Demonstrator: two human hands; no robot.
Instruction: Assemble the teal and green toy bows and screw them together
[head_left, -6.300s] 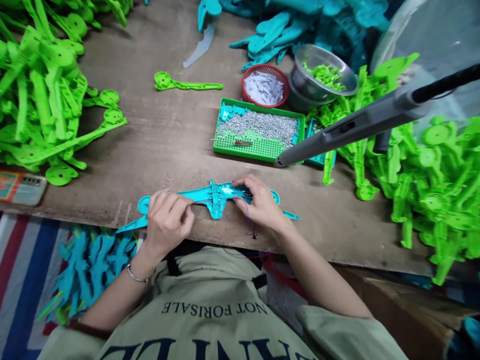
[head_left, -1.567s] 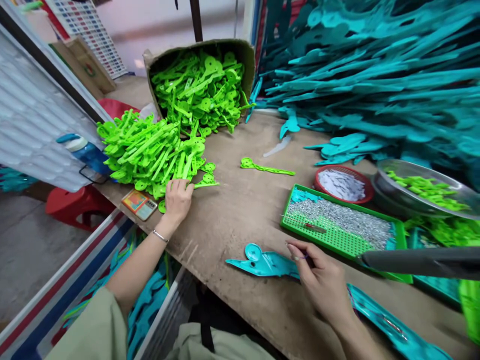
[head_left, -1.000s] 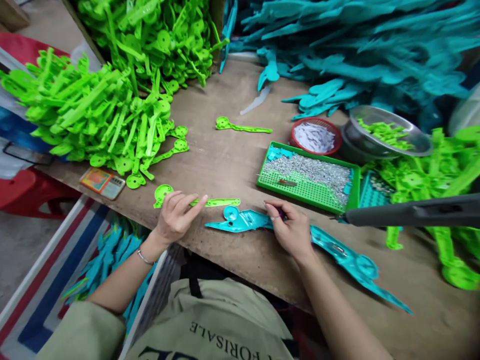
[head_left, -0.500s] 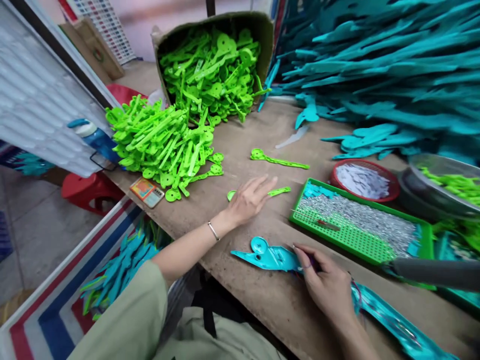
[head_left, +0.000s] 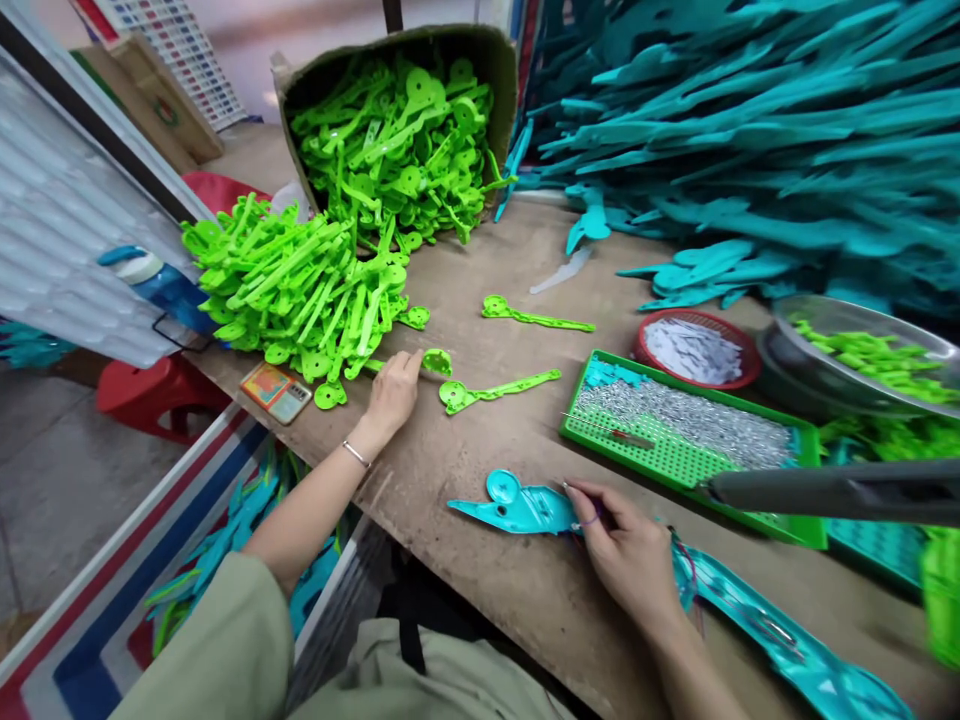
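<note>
My left hand (head_left: 394, 392) is closed on a lime-green plastic arm with a round end (head_left: 437, 361), beside the green pile; its fingers hide the middle of the stem. My right hand (head_left: 630, 550) is closed over a long teal plastic shell (head_left: 529, 509) with a bird-like beak end, lying along the table's front edge. A tiny silvery tip shows at the right thumb and forefinger; the rest of what they pinch is hidden. Thin dark red wire shows by the right wrist. Two more lime-green arms, a nearer one (head_left: 499, 390) and a farther one (head_left: 538, 317), lie flat on the table.
A pile of lime-green arms (head_left: 292, 285) spills before a full carton (head_left: 504, 110). Teal shells (head_left: 712, 150) are heaped at back right. A green tray (head_left: 600, 440) holds small metal pieces and a screwdriver-like tool. Nearby are a red basket (head_left: 752, 372), a metal bowl (head_left: 885, 330) and a phone (head_left: 276, 392).
My left hand has moved left from the nearer lime-green arm on the table, uncovering it, and has taken hold of another by the pile. My right hand stays over the teal shell.
</note>
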